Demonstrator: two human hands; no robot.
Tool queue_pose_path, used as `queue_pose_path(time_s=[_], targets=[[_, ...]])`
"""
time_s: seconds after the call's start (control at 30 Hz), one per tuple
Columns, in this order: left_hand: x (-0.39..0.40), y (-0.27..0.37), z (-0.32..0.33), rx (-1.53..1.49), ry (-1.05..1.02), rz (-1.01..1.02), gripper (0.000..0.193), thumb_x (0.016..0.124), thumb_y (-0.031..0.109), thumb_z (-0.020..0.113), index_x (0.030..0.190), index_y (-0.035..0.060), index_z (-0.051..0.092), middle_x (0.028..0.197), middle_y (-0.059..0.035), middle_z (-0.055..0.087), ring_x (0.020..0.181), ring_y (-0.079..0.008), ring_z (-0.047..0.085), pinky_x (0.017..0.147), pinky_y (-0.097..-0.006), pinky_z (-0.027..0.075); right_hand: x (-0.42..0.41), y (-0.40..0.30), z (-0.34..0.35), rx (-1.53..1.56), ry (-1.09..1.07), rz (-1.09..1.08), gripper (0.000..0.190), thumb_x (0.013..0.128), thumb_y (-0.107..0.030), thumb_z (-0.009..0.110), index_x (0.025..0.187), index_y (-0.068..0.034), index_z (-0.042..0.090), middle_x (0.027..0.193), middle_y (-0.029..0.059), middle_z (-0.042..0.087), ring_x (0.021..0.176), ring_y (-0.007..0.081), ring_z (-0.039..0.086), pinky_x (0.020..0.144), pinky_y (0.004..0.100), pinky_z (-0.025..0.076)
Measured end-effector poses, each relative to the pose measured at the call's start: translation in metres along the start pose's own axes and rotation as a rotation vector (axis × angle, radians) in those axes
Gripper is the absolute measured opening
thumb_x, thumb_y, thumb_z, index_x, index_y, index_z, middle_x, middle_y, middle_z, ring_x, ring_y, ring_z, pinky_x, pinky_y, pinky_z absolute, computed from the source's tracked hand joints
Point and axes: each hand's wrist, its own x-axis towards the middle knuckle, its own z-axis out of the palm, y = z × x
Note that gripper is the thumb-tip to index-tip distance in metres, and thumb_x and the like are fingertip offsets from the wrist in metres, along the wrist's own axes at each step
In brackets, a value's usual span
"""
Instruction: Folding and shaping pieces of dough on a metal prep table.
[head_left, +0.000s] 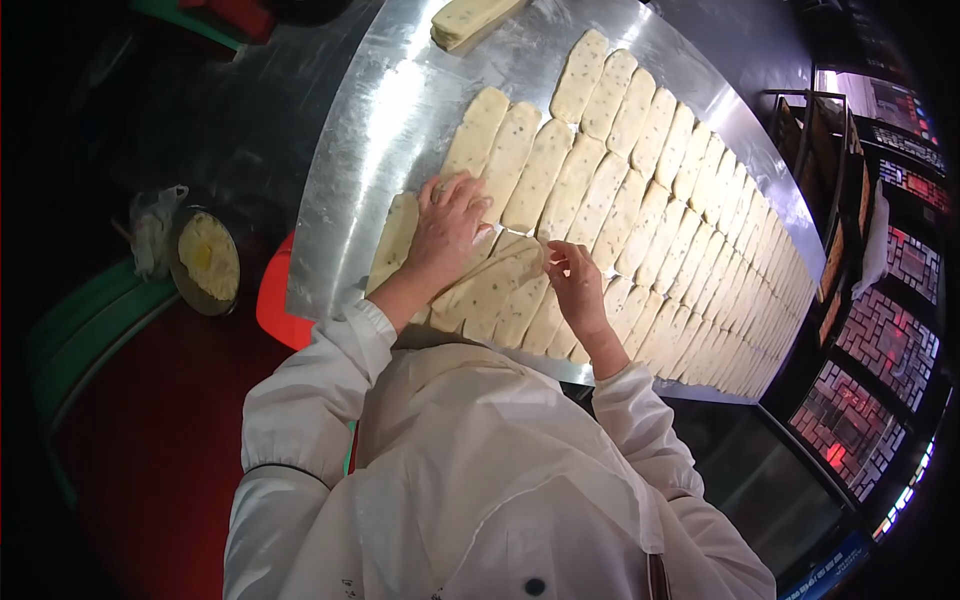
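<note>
Many flat, rounded strips of pale dough with dark flecks (585, 184) lie side by side in rows on a shiny metal table (352, 157). My left hand (450, 225) rests palm down over the strips at the left, fingers slightly apart, hiding parts of them. One dough strip (491, 285) lies slantwise over its neighbours, its upper end raised in a fold. My right hand (577, 289) has its thumb and fingertips at that raised end, pinching its edge. Both wrists come out of white sleeves.
A stack of dough slabs (472, 21) sits at the table's far edge. Left of the table are a metal bowl of pale flour-like contents (206, 255), a plastic bag (154, 232) and a red container (277, 300). A dark rack (810, 150) stands beyond the right edge.
</note>
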Motion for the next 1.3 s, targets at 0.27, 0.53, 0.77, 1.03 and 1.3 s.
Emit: queue_pose_path(time_s=[0.27,0.53,0.77,1.03,1.3], targets=[[-0.037,0.052,0.038,-0.158,-0.065,-0.070,0.031,0.075,0.013,0.077,0.104,0.0107,0.064,0.103,-0.0046,0.056,0.105,-0.0255,0.054,0.092,-0.0443,0.036,-0.024,0.012,0.032,0.100,0.114,-0.044,0.043,0.079,0.009,0.068,0.119,-0.005,0.060,0.101,0.0135,0.059,0.078,0.0223,0.064,0.068,0.0328,0.054],[-0.037,0.059,0.050,-0.302,-0.090,-0.231,0.023,0.075,0.007,0.071,0.094,0.0097,0.060,0.101,-0.0079,0.058,0.104,-0.0271,0.056,0.091,-0.0436,0.039,-0.021,0.012,0.020,0.039,0.091,-0.015,0.049,0.079,0.006,0.068,0.125,-0.011,0.060,0.101,0.0115,0.059,0.079,0.0219,0.063,0.072,0.0342,0.053],[-0.034,0.059,0.061,-0.264,-0.113,-0.268,0.030,0.073,0.004,0.074,0.097,0.0071,0.056,0.098,-0.0109,0.059,0.104,-0.0322,0.055,0.093,-0.0455,0.040,-0.017,0.010,0.020,0.067,0.087,-0.023,0.049,0.079,0.005,0.069,0.125,-0.010,0.061,0.102,0.0114,0.059,0.079,0.0217,0.063,0.072,0.0337,0.054],[-0.030,0.067,0.055,-0.281,-0.117,-0.289,0.025,0.073,0.004,0.073,0.091,0.0071,0.057,0.096,-0.0107,0.059,0.102,-0.0324,0.055,0.091,-0.0452,0.041,-0.028,0.018,0.020,0.057,0.074,-0.006,0.047,0.078,0.004,0.071,0.123,-0.007,0.061,0.101,0.0121,0.060,0.081,0.0218,0.063,0.073,0.0339,0.054],[-0.029,0.056,0.042,-0.495,-0.208,-0.069,0.017,0.076,0.004,0.069,0.089,0.0053,0.058,0.087,-0.0117,0.062,0.088,-0.0290,0.059,0.084,-0.0411,0.045,-0.031,0.002,0.008,0.106,0.035,-0.090,0.060,0.075,0.004,0.075,0.131,-0.008,0.055,0.109,0.0103,0.061,0.087,0.0231,0.062,0.074,0.0324,0.055]])
